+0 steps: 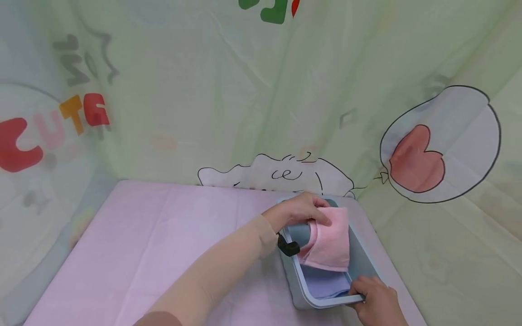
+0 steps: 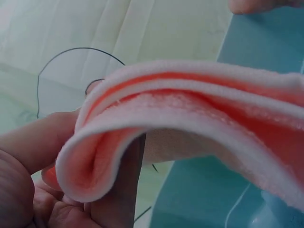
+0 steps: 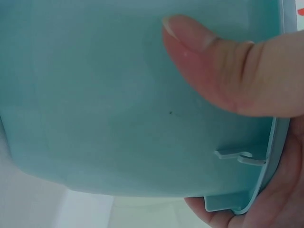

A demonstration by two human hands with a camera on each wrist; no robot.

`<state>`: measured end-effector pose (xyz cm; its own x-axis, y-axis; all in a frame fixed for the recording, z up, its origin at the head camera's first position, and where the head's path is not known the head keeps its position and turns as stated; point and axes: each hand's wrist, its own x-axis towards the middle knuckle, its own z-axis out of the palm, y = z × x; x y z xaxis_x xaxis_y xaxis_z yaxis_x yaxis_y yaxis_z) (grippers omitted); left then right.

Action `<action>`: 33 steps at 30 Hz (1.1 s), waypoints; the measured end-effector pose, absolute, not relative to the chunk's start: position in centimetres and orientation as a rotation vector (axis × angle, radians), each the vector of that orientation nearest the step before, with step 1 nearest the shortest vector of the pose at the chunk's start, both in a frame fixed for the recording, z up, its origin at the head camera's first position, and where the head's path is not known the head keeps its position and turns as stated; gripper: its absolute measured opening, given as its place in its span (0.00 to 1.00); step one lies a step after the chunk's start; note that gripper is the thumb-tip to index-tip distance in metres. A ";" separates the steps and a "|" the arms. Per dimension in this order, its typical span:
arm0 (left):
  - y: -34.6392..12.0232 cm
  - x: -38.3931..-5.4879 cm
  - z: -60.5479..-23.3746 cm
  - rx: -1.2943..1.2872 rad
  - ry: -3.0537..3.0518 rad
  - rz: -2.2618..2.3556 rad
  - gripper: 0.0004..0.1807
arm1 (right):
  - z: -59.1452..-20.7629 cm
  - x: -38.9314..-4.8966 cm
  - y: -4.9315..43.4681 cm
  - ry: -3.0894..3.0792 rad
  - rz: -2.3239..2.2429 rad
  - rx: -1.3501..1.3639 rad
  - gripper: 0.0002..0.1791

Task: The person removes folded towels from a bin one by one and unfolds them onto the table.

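On the pale printed fabric curtain [image 1: 45,249] at left, a red "C" [image 1: 7,145], pink "U" [image 1: 50,141] and orange "T" [image 1: 72,108] can be read. The next red letter [image 1: 90,108] cannot be made out with certainty.

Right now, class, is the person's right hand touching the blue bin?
Touching: the right wrist view shows the right hand gripping the blue bin at its rim, thumb on one side and fingers on the other.

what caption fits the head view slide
Left hand holds a folded pink cloth over a light-blue bin containing a lavender cloth; right hand grips the rim.
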<state>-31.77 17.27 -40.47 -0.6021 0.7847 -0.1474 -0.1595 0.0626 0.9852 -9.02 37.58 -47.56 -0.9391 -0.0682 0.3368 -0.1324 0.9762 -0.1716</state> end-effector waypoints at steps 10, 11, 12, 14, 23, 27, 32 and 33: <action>15.6 -30.4 -38.6 0.670 1.570 1.699 0.10 | -47.2 -9.2 37.1 -2.949 0.238 0.058 0.26; 15.3 -30.3 -38.5 0.672 1.559 1.710 0.10 | -47.2 -9.2 37.1 -2.954 0.235 0.056 0.26; 15.1 -30.2 -38.4 0.672 1.544 1.723 0.10 | -47.2 -9.2 37.2 -2.957 0.234 0.054 0.26; 14.6 -30.1 -38.1 0.674 1.520 1.748 0.11 | -47.2 -9.3 37.2 -2.960 0.233 0.059 0.26; 12.6 -28.9 -36.0 0.719 1.456 1.829 0.11 | -46.8 -10.0 37.4 -3.050 0.269 0.002 0.19; 11.6 -28.2 -34.9 0.754 1.427 1.844 0.11 | -47.0 -10.0 37.8 -3.006 0.237 0.046 0.20; 10.4 -27.3 -34.2 0.797 1.433 1.836 0.11 | -46.8 -10.2 38.1 -3.066 0.228 0.012 0.18; 10.1 -27.2 -34.1 0.811 1.434 1.833 0.11 | -46.7 -10.2 38.1 -3.077 0.225 0.004 0.18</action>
